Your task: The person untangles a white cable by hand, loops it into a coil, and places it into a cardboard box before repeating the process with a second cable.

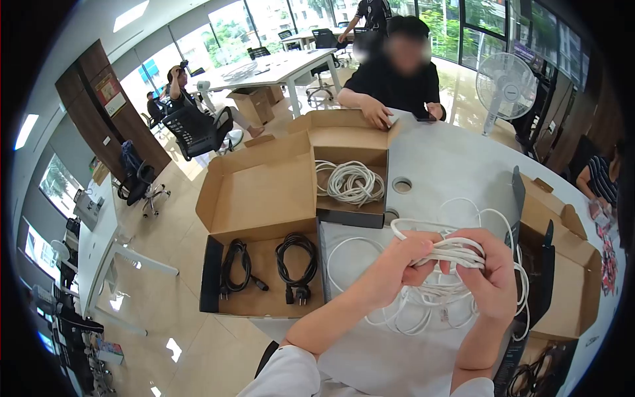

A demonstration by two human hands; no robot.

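My left hand (pixel 403 259) and my right hand (pixel 488 272) are close together over the white table, both with fingers wrapped round a bundle of white cable (pixel 456 253). Loose loops of the same cable (pixel 436 291) hang below and spread on the table around my hands. To the left, an open cardboard box (pixel 264 308) holds two coiled black power cords (pixel 236 268). Behind it, another open box (pixel 354 218) holds a coil of white cable (pixel 350 182).
At the right lie open boxes (pixel 562 291), one with black cables (pixel 529 377). Across the table (pixel 456 155) sits a person in black (pixel 397 79) with a phone. A white fan (pixel 506 86) stands behind. Another person (pixel 598 175) is at the right edge.
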